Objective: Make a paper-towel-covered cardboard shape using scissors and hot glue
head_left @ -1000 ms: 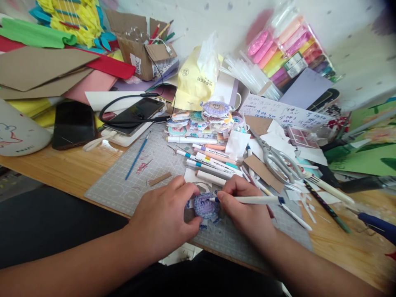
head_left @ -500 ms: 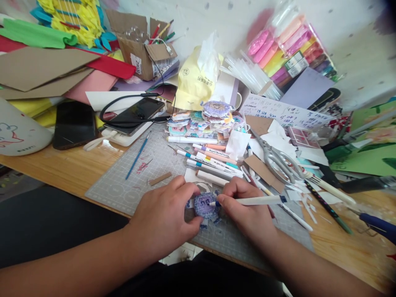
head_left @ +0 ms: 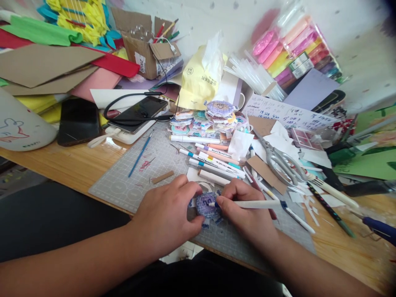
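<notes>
Near the front of the grey cutting mat (head_left: 120,181) lies a small round purple-blue craft piece (head_left: 204,208) with a bumpy rim, small tabs around it and dark marks on its face. My left hand (head_left: 168,212) grips it from the left, thumb at the lower edge and fingertips at the upper edge. Pinched in my right hand (head_left: 247,210) is a white marker pen (head_left: 260,204) with a dark blue band; its tip touches the purple face. Just behind my hands, several acrylic markers (head_left: 216,167) lie in a loose row.
A stack of similar craft pieces (head_left: 207,119) rises behind the markers. Scissors (head_left: 278,159) and paper scraps (head_left: 272,134) lie to the right. At the left are a thin blue brush (head_left: 140,152), phones (head_left: 140,113) and a white cup (head_left: 23,126). A cardboard box (head_left: 142,53) stands behind.
The whole view has shifted slightly, so things appear a little further right. Both hands keep their grip, and the marker tip stays on the purple face, where the dark marks show more clearly.
</notes>
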`<state>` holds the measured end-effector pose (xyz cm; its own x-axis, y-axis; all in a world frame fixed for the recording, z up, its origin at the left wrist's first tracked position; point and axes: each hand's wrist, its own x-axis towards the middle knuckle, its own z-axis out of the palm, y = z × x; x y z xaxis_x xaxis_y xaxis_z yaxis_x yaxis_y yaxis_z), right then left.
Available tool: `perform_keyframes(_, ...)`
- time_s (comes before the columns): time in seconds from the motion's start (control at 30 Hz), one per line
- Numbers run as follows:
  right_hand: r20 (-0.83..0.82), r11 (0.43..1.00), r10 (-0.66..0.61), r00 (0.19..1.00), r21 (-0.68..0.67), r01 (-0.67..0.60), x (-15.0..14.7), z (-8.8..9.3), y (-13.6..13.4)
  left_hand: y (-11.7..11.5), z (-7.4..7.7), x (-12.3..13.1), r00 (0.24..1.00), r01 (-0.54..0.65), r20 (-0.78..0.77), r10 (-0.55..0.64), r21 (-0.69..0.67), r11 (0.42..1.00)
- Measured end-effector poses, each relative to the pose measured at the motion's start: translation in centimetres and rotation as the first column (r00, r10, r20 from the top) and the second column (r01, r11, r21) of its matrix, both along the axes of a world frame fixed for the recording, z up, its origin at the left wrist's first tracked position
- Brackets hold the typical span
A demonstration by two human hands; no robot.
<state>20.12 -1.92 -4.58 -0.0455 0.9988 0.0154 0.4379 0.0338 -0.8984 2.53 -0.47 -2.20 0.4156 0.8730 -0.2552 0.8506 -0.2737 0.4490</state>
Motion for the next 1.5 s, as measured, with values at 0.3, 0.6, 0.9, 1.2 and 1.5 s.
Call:
perform_keyframes(0.3,-0.016,1.000,0.030,0.999,0.004,-0.030,-0.24,0.04,-0.08,-0.01,0.01,-0.01,1.000,-0.002,0.007,0.002,0.005,1.000)
perform_keyframes(0.6,-0.177,0.993,-0.120,0.977,-0.032,0.116,0.65,-0.73,-0.07,0.00,-0.19,-0.04,1.000,-0.004,0.026,0.004,0.023,1.000)
perform_keyframes(0.9,-0.016,0.999,-0.040,0.999,-0.036,0.039,0.24,-0.03,0.06,0.02,0.13,-0.03,1.000,0.001,0.017,-0.001,0.003,1.000)
perform_keyframes(1.2,-0.106,0.997,-0.076,0.991,-0.016,0.075,0.47,-0.67,-0.06,-0.13,0.22,-0.16,1.000,0.009,0.029,-0.010,0.008,1.000)
perform_keyframes(1.5,0.010,0.999,0.042,0.999,-0.005,-0.042,0.26,-0.02,-0.04,-0.13,-0.32,-0.20,1.000,0.022,0.019,-0.023,0.044,0.999)
